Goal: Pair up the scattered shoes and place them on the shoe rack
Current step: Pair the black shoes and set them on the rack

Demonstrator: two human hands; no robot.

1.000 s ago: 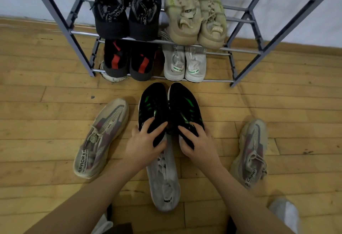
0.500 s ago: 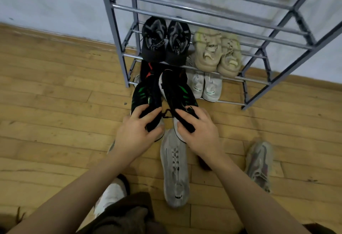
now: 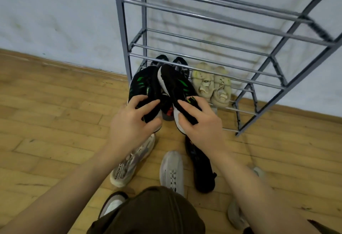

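Note:
My left hand (image 3: 132,122) grips the heel of a black shoe with green stripes (image 3: 143,85). My right hand (image 3: 200,122) grips its match, the other black and green shoe (image 3: 175,83), tilted so its white sole shows. Both shoes are lifted off the floor, toes pointing at the grey metal shoe rack (image 3: 203,17), in front of its lower shelves. On a low shelf sit a beige pair (image 3: 212,83) and a black pair (image 3: 177,61), partly hidden behind the held shoes.
On the wooden floor below my hands lie a beige and pink sneaker (image 3: 129,163), a grey shoe (image 3: 173,170) and a black shoe (image 3: 201,167). Another grey sneaker (image 3: 236,213) shows behind my right forearm. My knee (image 3: 153,213) fills the bottom centre. The rack's upper shelves hold nothing.
Both hands have lifted the black and green pair from the floor up toward the rack. The view has tilted up, so more of the rack's upper shelves shows.

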